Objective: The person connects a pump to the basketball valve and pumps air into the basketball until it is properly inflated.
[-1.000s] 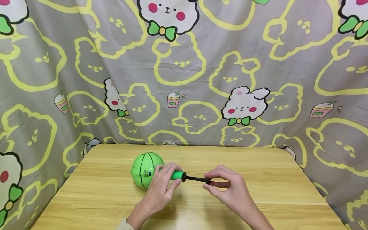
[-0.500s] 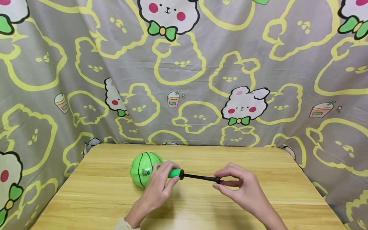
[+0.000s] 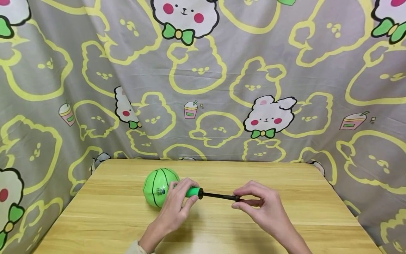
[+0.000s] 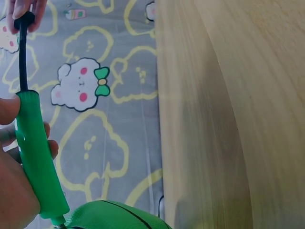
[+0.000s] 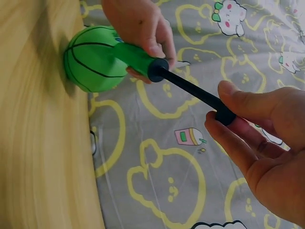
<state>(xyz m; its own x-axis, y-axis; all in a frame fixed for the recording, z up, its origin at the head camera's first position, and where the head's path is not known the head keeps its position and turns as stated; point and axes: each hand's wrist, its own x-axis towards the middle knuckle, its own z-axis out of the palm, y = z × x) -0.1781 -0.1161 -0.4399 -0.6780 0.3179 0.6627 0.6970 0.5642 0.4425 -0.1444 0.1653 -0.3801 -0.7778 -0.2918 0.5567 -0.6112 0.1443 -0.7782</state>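
A green ball (image 3: 157, 187) with black seam lines, somewhat dented, rests on the table at the left of centre. My left hand (image 3: 176, 204) grips the green barrel of a hand pump (image 4: 38, 152), fingers over the top and thumb along the near side. At its lower end in the left wrist view, the pump's nozzle meets the ball. The black plunger rod (image 3: 219, 195) is drawn out to the right. My right hand (image 3: 264, 203) pinches the black knob (image 5: 225, 116) at the rod's end between thumb and fingertips. The left hand covers the pump's ball end in the head view.
The wooden table (image 3: 285, 218) spreads under both hands. A grey curtain (image 3: 219, 77) printed with yellow outlines and white rabbits hangs along the back and both sides of the table.
Over the second, my right hand pulled the plunger rod out to the right, then shifted slightly back left. The left hand and the ball have moved only a little.
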